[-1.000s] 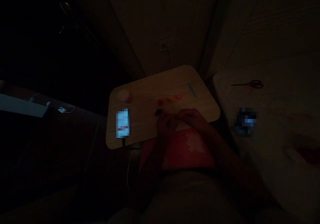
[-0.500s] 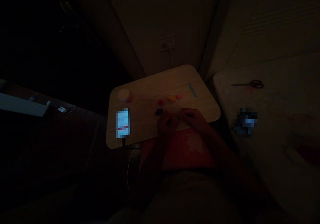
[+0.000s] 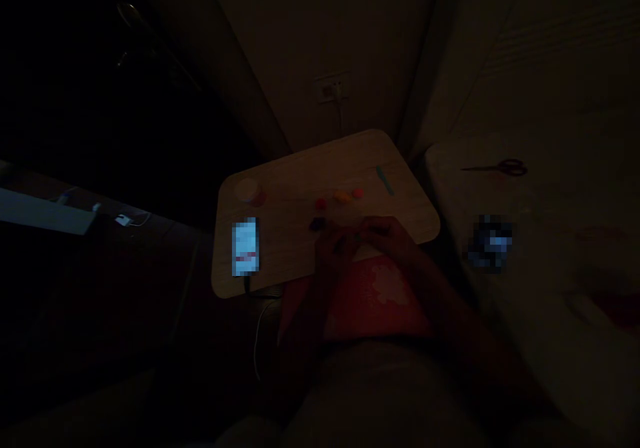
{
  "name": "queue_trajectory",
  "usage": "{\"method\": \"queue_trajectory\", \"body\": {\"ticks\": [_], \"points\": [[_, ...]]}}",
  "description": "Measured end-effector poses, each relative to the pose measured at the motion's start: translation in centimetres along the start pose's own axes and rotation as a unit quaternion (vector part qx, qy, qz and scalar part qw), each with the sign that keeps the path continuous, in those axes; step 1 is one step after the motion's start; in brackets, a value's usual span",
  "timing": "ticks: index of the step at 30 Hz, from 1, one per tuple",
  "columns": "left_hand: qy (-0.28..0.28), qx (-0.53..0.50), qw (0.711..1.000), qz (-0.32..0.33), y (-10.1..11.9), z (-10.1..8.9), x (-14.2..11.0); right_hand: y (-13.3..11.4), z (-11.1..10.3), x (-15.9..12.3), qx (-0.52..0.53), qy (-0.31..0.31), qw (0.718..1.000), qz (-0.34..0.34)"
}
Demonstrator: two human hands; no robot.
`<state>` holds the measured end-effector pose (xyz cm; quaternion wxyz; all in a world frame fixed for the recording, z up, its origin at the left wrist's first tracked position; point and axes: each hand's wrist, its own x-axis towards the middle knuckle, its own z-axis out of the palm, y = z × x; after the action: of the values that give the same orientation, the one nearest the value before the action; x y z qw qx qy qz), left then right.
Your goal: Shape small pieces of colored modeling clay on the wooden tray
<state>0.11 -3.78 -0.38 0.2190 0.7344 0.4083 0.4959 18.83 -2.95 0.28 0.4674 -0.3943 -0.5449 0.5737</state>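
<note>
In dim light my left hand (image 3: 334,245) and my right hand (image 3: 384,233) meet at the near edge of a small wooden table (image 3: 295,168). Both have curled fingers, and the fingertips come together around something too small and dark to make out. Just beyond them lie a dark lump (image 3: 317,223), a red lump (image 3: 321,204), an orange-yellow lump (image 3: 342,196) and a pink lump (image 3: 357,193), perhaps modelling clay. A flat blue-green tool like a plastic knife (image 3: 385,180) rests farther right.
A pale-lidded tub (image 3: 249,192) and a lit phone (image 3: 245,247) with a cable stand on the table's left. On the pale surface to the right are scissors (image 3: 503,167) and a blurred dark device (image 3: 490,243). Red cloth (image 3: 360,301) lies below my hands.
My fingertips have drawn slightly closer together, and the orange and greenish bits seen between them before are now hidden or too dark. The lumps on the table stay put.
</note>
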Motion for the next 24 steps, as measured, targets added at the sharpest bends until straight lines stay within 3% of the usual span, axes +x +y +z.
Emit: {"method": "queue_trajectory", "body": {"ticks": [8,24], "points": [[-0.023,0.034,0.999,0.013,-0.49,0.15,-0.35,-0.23,-0.17,-0.08,-0.006,-0.016,0.999,0.030],[-0.009,0.044,0.998,0.046,-0.96,-0.03,-0.40,-0.61,-0.30,-0.05,-0.027,-0.019,0.998,0.048]]}}
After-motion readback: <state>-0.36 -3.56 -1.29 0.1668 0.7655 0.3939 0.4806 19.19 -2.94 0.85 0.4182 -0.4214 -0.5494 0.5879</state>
